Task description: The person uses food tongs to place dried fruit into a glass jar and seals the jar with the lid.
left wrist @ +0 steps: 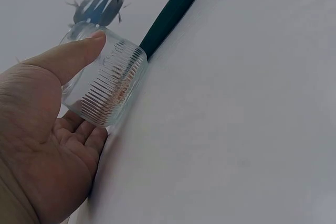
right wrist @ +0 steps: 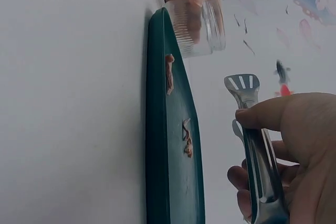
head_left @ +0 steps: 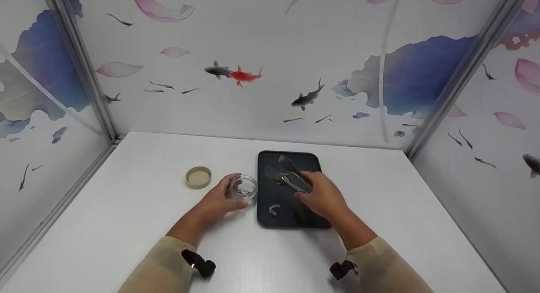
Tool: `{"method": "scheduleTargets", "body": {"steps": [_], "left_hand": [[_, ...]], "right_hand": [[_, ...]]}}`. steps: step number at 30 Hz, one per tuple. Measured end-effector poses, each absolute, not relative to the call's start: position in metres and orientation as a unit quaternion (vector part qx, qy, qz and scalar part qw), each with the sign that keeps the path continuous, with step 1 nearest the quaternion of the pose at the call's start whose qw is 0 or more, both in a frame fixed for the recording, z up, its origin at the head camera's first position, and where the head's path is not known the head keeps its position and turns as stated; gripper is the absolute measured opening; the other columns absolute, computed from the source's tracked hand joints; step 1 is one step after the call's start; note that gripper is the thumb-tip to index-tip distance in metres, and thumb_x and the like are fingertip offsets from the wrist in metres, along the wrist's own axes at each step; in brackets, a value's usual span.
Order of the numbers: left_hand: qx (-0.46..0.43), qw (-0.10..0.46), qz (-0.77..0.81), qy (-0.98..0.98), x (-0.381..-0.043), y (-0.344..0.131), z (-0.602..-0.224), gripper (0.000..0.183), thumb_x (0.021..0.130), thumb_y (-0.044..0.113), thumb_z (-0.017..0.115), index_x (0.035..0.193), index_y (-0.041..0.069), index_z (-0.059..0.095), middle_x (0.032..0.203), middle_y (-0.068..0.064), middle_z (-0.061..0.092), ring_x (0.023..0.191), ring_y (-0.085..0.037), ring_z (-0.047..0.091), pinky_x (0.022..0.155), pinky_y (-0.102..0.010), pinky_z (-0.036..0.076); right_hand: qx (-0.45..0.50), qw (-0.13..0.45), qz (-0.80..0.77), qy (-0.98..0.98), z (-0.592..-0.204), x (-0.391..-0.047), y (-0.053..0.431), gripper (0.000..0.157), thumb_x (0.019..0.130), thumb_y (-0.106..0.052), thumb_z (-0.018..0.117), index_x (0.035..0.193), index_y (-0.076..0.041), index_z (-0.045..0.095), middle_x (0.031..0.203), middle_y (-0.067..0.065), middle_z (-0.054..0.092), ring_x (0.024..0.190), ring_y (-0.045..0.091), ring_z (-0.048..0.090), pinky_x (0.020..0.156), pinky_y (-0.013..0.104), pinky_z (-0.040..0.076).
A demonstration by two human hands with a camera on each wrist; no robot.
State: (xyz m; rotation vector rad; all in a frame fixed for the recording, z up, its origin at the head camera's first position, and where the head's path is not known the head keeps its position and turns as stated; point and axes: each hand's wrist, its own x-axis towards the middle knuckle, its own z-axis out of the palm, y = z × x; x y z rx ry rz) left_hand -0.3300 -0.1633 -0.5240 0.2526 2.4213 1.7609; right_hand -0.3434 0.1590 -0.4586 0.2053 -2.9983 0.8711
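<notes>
My left hand (head_left: pixel 217 196) grips an uncapped clear glass jar (head_left: pixel 244 186) just left of the dark tray (head_left: pixel 291 219), thumb on the near side. In the left wrist view the jar has ribbed glass (left wrist: pixel 105 90), with some orange-brown showing through it. Metal tongs (right wrist: pixel 262 169) with slotted ends are held in my right hand (head_left: pixel 325 194) above the tray, thumb on one arm. Their ends stand apart and nothing shows between them. Two small curled brownish pieces lie on the tray in the right wrist view, a nearer piece (right wrist: pixel 169 74) and another piece (right wrist: pixel 187 139).
A round gold-coloured lid (head_left: pixel 198 177) lies on the white table (head_left: pixel 139 208), left of the jar. White panels (head_left: pixel 253 111) printed with fish and petals stand behind the table and at both sides, joined by metal posts (head_left: pixel 82 65).
</notes>
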Motion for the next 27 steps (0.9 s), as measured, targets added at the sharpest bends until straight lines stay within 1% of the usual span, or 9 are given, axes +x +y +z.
{"method": "scheduleTargets", "body": {"steps": [5, 13, 18, 20, 27], "left_hand": [[0.079, 0.069, 0.583, 0.805, -0.329, -0.162, -0.523, 0.092, 0.087, 0.027, 0.091, 0.164, 0.027, 0.039, 0.166, -0.002, 0.05, 0.162, -0.032, 0.038, 0.134, -0.052, 0.028], [0.08, 0.073, 0.583, 0.805, -0.331, -0.163, -0.525, 0.093, 0.087, 0.029, 0.091, 0.163, 0.03, 0.038, 0.168, -0.001, 0.048, 0.162, -0.031, 0.037, 0.134, -0.051, 0.028], [0.083, 0.077, 0.579, 0.807, -0.332, -0.163, -0.525, 0.092, 0.088, 0.031, 0.091, 0.164, 0.031, 0.038, 0.168, -0.001, 0.048, 0.163, -0.031, 0.036, 0.134, -0.052, 0.028], [0.083, 0.077, 0.579, 0.807, -0.333, -0.164, -0.525, 0.092, 0.088, 0.031, 0.091, 0.163, 0.031, 0.038, 0.168, -0.001, 0.048, 0.163, -0.032, 0.036, 0.134, -0.052, 0.028], [0.083, 0.073, 0.587, 0.802, -0.334, -0.163, -0.527, 0.092, 0.087, 0.027, 0.092, 0.163, 0.029, 0.039, 0.168, -0.003, 0.048, 0.163, -0.031, 0.036, 0.135, -0.05, 0.028]], "right_hand": [[0.053, 0.003, 0.271, -0.961, -0.464, -0.352, 0.169, 0.073, 0.095, -0.03, 0.082, 0.159, -0.016, 0.052, 0.158, 0.014, 0.056, 0.137, 0.031, 0.06, 0.115, 0.054, 0.05], [0.041, 0.001, 0.259, -0.965, -0.472, -0.362, 0.183, 0.071, 0.097, -0.028, 0.079, 0.159, -0.01, 0.051, 0.158, 0.019, 0.055, 0.136, 0.033, 0.06, 0.116, 0.056, 0.049], [0.03, -0.005, 0.253, -0.967, -0.477, -0.366, 0.188, 0.066, 0.097, -0.025, 0.078, 0.156, -0.008, 0.054, 0.152, 0.018, 0.059, 0.124, 0.03, 0.062, 0.108, 0.053, 0.052], [0.027, -0.007, 0.249, -0.968, -0.479, -0.367, 0.19, 0.065, 0.097, -0.024, 0.078, 0.155, -0.008, 0.055, 0.15, 0.018, 0.061, 0.122, 0.03, 0.062, 0.106, 0.053, 0.052], [0.031, -0.016, 0.248, -0.968, -0.483, -0.368, 0.192, 0.065, 0.096, -0.024, 0.078, 0.154, -0.006, 0.056, 0.15, 0.019, 0.061, 0.126, 0.031, 0.063, 0.109, 0.054, 0.052]]}}
